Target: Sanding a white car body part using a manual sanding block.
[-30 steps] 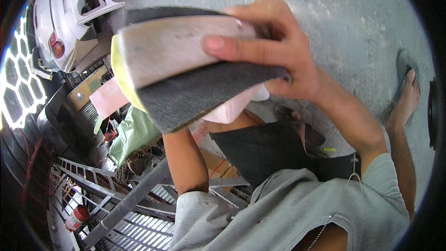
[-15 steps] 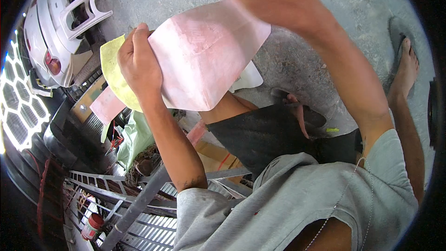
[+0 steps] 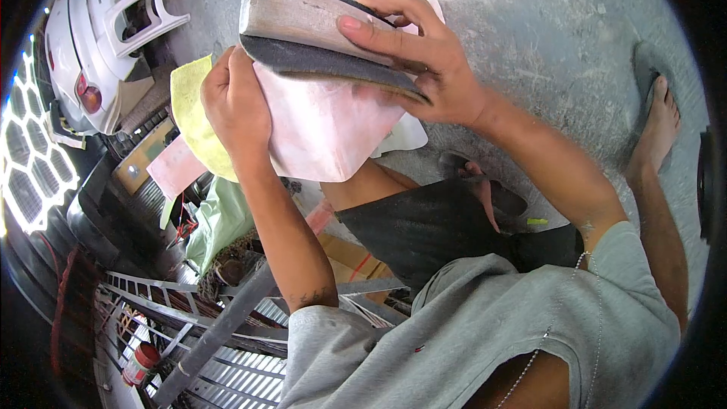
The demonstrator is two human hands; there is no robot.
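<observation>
folded sandpaper sheet (image 3: 318,38): held raised before chest, gripped by right hand (image 3: 416,60), thumb on top, fingers closed round fold. grey gritty face, tan paper backing, curved over.
pink sheet (image 3: 326,125): thin, matt, slightly mottled, pinched at edge by left hand (image 3: 236,106), closed on it; lies under sandpaper, touching.
progress: sheets judged gathered and stacked in hands; none set down yet.
yellow sheet (image 3: 193,117): behind left hand.
concrete floor (image 3: 530,23): rough, grey.
white plastic chair (image 3: 113,23): at far left.
</observation>
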